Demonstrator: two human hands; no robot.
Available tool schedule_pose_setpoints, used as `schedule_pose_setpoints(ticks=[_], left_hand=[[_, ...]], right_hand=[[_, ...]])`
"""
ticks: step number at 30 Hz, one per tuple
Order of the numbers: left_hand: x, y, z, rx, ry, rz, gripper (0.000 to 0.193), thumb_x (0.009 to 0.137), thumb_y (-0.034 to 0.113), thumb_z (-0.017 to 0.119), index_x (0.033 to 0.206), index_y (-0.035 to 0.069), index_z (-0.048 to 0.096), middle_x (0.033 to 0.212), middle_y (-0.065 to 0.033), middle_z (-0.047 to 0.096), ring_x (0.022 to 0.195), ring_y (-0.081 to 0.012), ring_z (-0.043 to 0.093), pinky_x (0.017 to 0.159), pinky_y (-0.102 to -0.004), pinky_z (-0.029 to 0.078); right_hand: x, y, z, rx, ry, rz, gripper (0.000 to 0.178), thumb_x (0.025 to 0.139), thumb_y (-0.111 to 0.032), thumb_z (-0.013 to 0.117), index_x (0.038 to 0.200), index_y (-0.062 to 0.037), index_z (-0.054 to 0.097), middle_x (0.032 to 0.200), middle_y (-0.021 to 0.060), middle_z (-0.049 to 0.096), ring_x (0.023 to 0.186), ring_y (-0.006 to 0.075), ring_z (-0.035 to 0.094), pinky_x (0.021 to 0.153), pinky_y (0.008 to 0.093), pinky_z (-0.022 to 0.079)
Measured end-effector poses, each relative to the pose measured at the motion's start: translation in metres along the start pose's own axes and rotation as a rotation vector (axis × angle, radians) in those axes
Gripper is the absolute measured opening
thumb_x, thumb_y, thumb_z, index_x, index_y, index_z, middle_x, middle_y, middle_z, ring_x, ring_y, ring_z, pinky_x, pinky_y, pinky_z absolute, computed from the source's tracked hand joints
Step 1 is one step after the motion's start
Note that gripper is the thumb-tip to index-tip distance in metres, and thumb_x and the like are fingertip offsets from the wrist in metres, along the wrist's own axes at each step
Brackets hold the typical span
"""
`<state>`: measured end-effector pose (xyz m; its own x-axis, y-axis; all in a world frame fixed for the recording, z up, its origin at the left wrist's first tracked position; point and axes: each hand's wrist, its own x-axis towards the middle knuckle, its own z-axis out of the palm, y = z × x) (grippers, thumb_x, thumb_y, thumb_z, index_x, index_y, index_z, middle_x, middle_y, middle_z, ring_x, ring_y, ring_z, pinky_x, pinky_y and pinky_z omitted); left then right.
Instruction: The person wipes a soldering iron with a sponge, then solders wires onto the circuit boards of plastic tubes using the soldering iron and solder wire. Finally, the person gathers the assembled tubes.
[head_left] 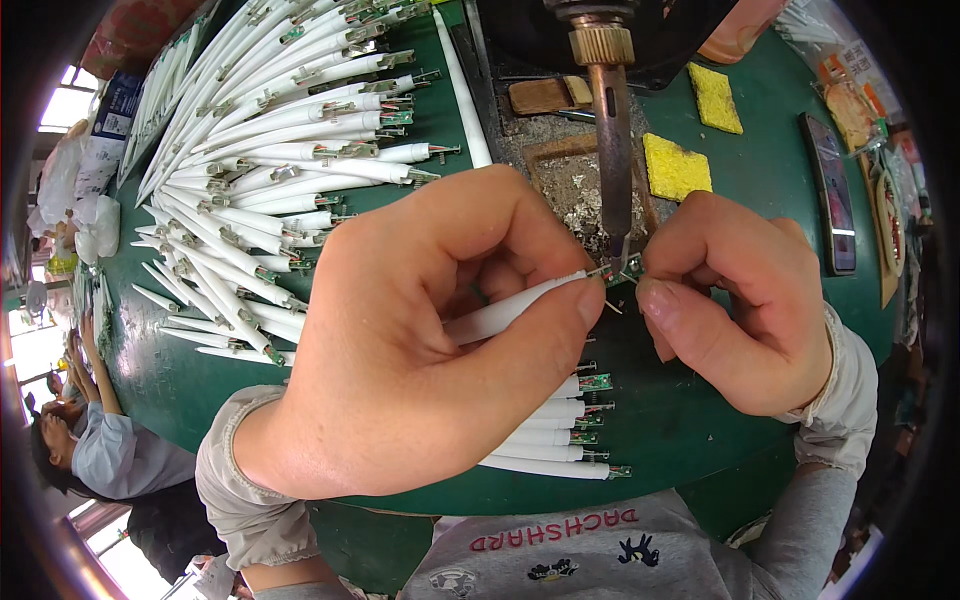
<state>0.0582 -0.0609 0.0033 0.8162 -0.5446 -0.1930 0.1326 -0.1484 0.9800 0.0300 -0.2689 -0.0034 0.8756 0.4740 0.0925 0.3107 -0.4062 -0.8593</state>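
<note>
My left hand (420, 340) is closed round a white tapered pen-like tube (505, 312), its open end pointing right. Thin wires stick out of that end. Beside them is a small green circuit board (634, 264), pinched at its right edge by the thumb and forefinger of my right hand (740, 300). Between the two hands, the tip of an upright soldering iron (614, 150) comes down at the wires and board. My fingers partly hide where wire, board and tip meet.
Many white tubes with circuit-board ends (300, 150) fan out at the left; several more tubes (560, 437) lie below my left hand. Behind the iron sits a solder-spattered tray (570, 185). Yellow sponges (677, 168) and a phone (830, 195) lie rightward. Another person (120, 450) sits far left.
</note>
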Motion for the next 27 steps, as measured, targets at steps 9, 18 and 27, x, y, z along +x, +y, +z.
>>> schedule_pose_setpoints(ticks=[9,18,27], left_hand=[[0.000,-0.002,-0.002,0.022,-0.034,-0.087,0.009,0.077,-0.004,0.061,0.083,-0.004,0.055,0.083,-0.0070,0.058,0.071,-0.0086,0.054,0.064,-0.0206,0.042],[-0.001,0.003,-0.002,-0.066,-0.058,-0.230,0.009,0.077,-0.005,0.061,0.084,-0.003,0.055,0.084,-0.0059,0.057,0.072,-0.0078,0.054,0.064,-0.0203,0.043],[-0.004,0.002,-0.001,-0.023,-0.101,-0.233,0.010,0.077,-0.005,0.061,0.085,-0.003,0.055,0.082,-0.0062,0.058,0.076,-0.0088,0.056,0.068,-0.0209,0.043]], right_hand=[[-0.005,0.002,0.003,-0.157,0.110,-0.096,0.017,0.070,-0.003,0.068,0.079,-0.0016,0.053,0.058,0.0030,0.050,0.041,0.0086,0.042,0.039,0.0233,0.030],[-0.004,0.019,0.009,-0.577,0.208,-0.710,0.035,0.057,-0.004,0.077,0.086,-0.0015,0.059,0.053,-0.0011,0.043,0.040,0.0134,0.038,0.036,0.0285,0.023],[-0.004,0.018,0.008,-0.468,0.173,-0.609,0.022,0.063,-0.004,0.073,0.082,-0.0029,0.060,0.052,-0.0002,0.043,0.041,0.0146,0.041,0.037,0.0293,0.024]])
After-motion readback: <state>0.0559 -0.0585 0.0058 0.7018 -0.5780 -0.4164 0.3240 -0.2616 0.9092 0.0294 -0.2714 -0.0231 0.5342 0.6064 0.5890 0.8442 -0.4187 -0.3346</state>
